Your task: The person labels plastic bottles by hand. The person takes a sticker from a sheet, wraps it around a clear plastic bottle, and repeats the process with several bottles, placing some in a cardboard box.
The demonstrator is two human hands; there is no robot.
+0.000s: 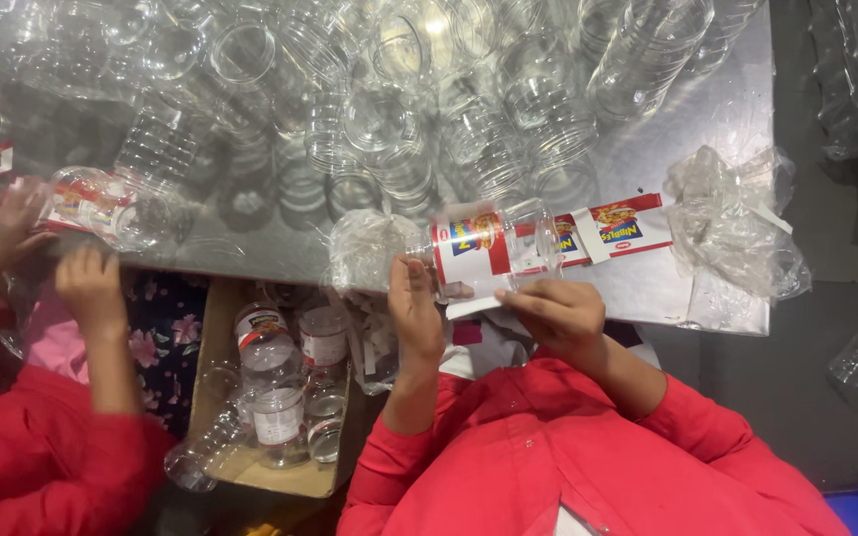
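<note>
Steel tabletop [647, 129] fills the view, heaped with empty clear jars [389, 119] at the far side. At far left a co-worker's hands [52, 258] hold another jar. Below the near edge sits a cardboard box [213, 337] of labelled jars. At centre the left hand [416, 308] is wrapped around a clear jar [494, 243] lying sideways, long axis left to right. Just under it, the right hand [560, 316] pinches the label strip [608, 230], which trails rightward toward crumpled plastic wrap [732, 218].
</note>
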